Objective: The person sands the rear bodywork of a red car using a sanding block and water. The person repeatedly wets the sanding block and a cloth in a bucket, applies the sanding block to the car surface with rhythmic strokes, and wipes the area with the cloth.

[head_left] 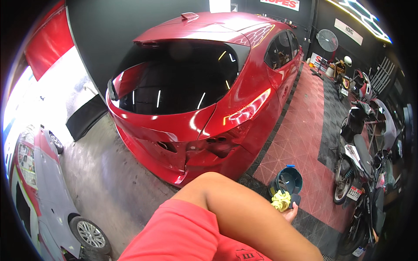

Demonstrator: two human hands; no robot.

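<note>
My left arm, with its red sleeve, is bent across the lower middle of the view, and its hand lies outside the picture. Beyond that forearm, part of my right hand [290, 213] shows, fingers curled round a crumpled yellow-green cloth [281, 200]. A dark, rounded block [295, 200] sits against the same fingers; whether it is gripped too I cannot tell. Just past the hand stands a dark round bucket [297, 177] with a blue piece on its rim. Ahead is the rear of a red car [174, 126], its right tail-light opening bare.
A grey, partly stripped car [56, 187] stands at the left, near a black panel [87, 117]. Several motorcycles [361, 152] line the right side. Red and black grid tiles [300, 130] cover the right floor. A large fan [327, 40] is at the back.
</note>
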